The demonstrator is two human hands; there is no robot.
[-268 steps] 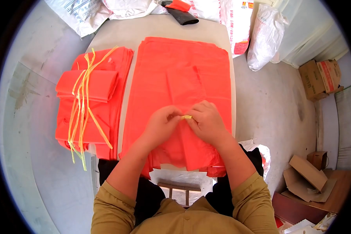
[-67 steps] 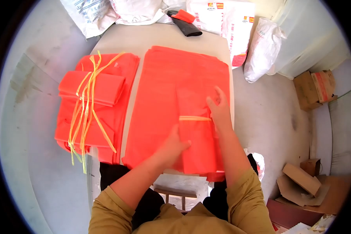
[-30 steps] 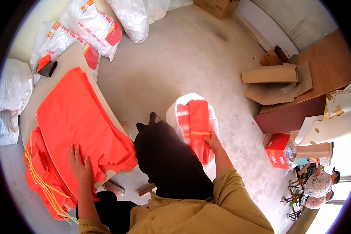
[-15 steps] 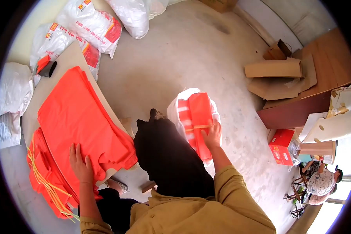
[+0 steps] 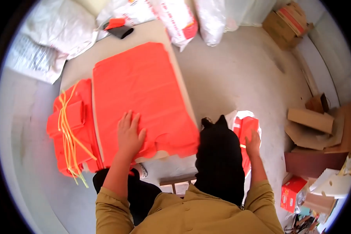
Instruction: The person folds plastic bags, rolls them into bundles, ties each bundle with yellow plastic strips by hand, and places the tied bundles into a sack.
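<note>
A stack of red fabric-like sheets [image 5: 140, 82] lies on a tan board to my left. My left hand [image 5: 129, 134] rests on its lower part, palm down and fingers stretched. Beside the stack is a folded red pile [image 5: 72, 117] with several yellow strips [image 5: 68, 128] laid across it. Beyond my right leg stands a white bag [image 5: 231, 118] holding a folded red bundle [image 5: 246, 126] with a yellow band. My right hand [image 5: 253, 143] is at the bundle's right side, fingers extended and apart; I cannot tell if it touches it.
The tan board [image 5: 146, 37] carries a small dark and red item [image 5: 120, 30]. Stuffed white bags [image 5: 62, 29] line the far side. Cardboard boxes [image 5: 286, 25] stand at the back right, with opened cardboard [image 5: 312, 123] and a red box [image 5: 293, 194] at the right.
My view has turned left, so the stack sits nearer the middle and the white bag farther right. My right hand has shifted off the bundle's band toward its side. The left hand stays on the sheets.
</note>
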